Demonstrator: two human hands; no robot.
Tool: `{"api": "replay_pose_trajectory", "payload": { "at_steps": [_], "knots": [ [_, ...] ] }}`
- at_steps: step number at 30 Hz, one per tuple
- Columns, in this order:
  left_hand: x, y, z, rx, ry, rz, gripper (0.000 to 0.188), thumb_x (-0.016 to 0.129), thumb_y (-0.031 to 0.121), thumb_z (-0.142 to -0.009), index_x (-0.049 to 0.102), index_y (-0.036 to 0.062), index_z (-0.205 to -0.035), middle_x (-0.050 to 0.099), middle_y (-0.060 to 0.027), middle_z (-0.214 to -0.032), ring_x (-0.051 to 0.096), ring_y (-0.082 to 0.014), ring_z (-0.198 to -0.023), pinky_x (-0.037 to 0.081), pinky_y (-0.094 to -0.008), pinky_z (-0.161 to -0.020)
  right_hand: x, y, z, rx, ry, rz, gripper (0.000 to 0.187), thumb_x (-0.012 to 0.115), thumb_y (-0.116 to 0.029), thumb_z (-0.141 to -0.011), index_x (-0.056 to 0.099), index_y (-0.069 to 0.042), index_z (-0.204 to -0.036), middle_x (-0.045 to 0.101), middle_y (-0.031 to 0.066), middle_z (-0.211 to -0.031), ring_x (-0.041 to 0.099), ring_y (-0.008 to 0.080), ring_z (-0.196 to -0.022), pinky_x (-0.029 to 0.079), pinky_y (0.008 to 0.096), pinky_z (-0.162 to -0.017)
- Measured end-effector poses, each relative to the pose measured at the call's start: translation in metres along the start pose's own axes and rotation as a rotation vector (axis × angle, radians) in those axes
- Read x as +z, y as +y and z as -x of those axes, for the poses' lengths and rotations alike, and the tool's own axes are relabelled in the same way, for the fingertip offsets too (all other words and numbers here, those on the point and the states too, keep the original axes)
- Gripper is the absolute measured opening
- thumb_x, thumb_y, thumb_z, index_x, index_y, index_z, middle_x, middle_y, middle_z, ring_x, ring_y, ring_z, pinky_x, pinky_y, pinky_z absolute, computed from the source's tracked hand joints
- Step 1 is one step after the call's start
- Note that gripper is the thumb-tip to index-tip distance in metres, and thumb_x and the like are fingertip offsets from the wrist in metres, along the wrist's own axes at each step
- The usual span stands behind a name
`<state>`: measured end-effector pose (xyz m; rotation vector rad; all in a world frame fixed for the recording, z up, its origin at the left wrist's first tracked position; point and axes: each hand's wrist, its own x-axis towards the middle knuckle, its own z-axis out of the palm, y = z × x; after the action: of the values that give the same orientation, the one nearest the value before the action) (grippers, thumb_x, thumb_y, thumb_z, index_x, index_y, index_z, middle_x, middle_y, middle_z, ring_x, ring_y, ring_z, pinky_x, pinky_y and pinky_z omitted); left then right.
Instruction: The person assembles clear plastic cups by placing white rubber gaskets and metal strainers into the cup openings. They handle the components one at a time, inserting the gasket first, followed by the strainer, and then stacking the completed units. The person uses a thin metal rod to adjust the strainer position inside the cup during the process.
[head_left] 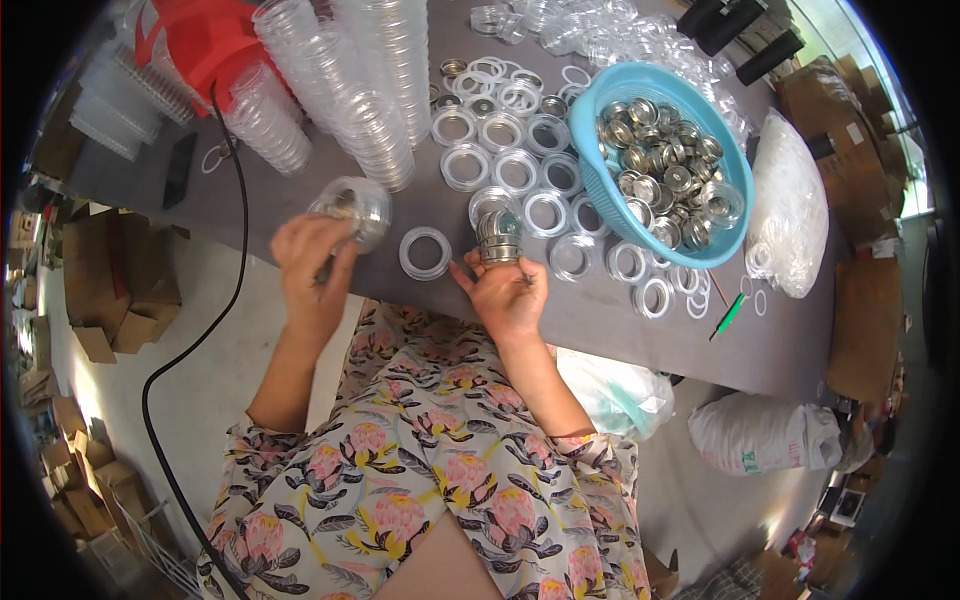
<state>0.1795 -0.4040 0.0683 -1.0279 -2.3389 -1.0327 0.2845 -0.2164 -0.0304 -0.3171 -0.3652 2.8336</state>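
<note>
My right hand is turned palm up near the table's front edge, fingers curled around a short stack of silver round metal caps. My left hand is at the left, its fingers bent together and slightly blurred. Its fingertips meet the rim of a clear round plastic piece; what they pinch is hidden. Between the hands a clear plastic ring lies flat on the table. Several more clear rings lie in rows beyond my right hand.
A blue plastic basket of metal caps stands to the right. Tall stacks of clear cups and a red container are at the back left. A green-handled tool and a filled plastic bag lie right. A black cable hangs left.
</note>
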Motion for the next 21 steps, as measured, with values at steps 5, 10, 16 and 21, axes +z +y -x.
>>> {"api": "replay_pose_trajectory", "payload": {
  "at_steps": [5, 10, 16, 21],
  "knots": [
    [-0.02, -0.026, -0.002, 0.076, -0.128, -0.348, 0.02, 0.062, 0.007, -0.072, 0.061, 0.0065, -0.092, 0.057, -0.0042, -0.089, 0.049, -0.0238, -0.094, 0.028, -0.0404, -0.088, 0.011, 0.005, 0.001, -0.014, -0.005, 0.066, 0.048, 0.045, -0.034, -0.072, 0.048, -0.004, -0.109, 0.056, 0.008, -0.099, 0.05, 0.0205, -0.093, 0.025, 0.0506, -0.099],
    [-0.017, -0.031, -0.003, 0.066, -0.204, -0.333, 0.021, 0.062, 0.007, -0.072, 0.06, 0.0063, -0.093, 0.055, -0.0048, -0.09, 0.048, -0.0243, -0.094, 0.027, -0.0422, -0.089, 0.02, 0.005, 0.005, -0.056, -0.015, 0.469, 0.047, 0.047, -0.026, -0.073, 0.043, -0.004, -0.114, 0.054, 0.0079, -0.106, 0.05, 0.0195, -0.098, 0.032, 0.0426, -0.095],
    [0.013, 0.02, -0.001, -0.237, -0.289, 0.52, 0.022, 0.061, 0.002, -0.075, 0.059, 0.0051, -0.096, 0.054, -0.0044, -0.093, 0.051, -0.0148, -0.081, 0.039, -0.0262, -0.073, 0.032, 0.0, 0.013, 0.038, -0.233, 0.859, 0.034, 0.049, -0.017, -0.075, 0.047, -0.004, -0.106, 0.052, 0.0024, -0.093, 0.048, 0.0092, -0.088, 0.037, 0.0221, -0.078],
    [0.046, -0.001, 0.015, -0.37, -0.405, 0.858, 0.027, 0.057, 0.002, -0.08, 0.055, 0.0056, -0.107, 0.053, -0.0021, -0.1, 0.05, -0.007, -0.08, 0.039, -0.0192, -0.069, 0.031, 0.003, 0.017, 0.184, -0.126, 0.571, 0.036, 0.048, -0.017, -0.076, 0.046, -0.004, -0.109, 0.054, 0.0032, -0.092, 0.053, 0.0111, -0.078, 0.043, 0.0235, -0.065]
  ]
}}
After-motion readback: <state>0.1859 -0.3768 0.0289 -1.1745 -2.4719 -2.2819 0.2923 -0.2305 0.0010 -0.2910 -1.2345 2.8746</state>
